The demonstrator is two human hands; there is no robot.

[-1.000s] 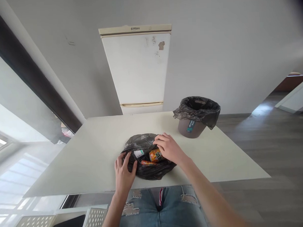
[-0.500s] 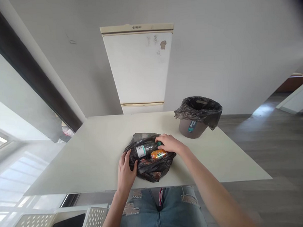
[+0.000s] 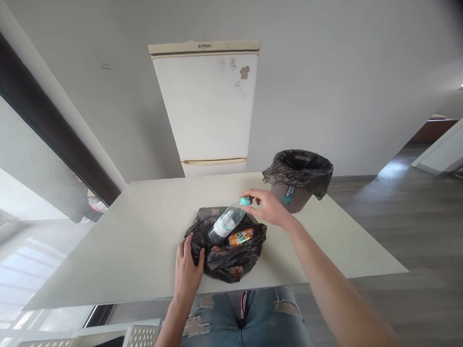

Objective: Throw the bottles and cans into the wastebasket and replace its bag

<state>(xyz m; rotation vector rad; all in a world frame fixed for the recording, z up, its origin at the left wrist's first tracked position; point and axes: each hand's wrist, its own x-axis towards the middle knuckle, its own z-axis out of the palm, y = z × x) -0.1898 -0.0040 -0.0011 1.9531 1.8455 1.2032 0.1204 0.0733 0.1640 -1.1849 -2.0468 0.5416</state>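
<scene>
at lower centre, our left hand [image 3: 188, 270] rests on the left edge of the black bag [image 3: 235, 267]; we cannot tell whether its fingers pinch the plastic. inside, mid-frame, sits an orange can [image 3: 241, 237]. just beyond it the bottle [image 3: 226, 224] slants, base in the bag, long axis rising to the upper right. our right hand [image 3: 268, 207], nearer its cap [image 3: 245, 201], grasps that between thumb and fingertips, pointing left, forearm angling from lower right. farther, right of centre, stands a lined bin [image 3: 289, 196].
</scene>
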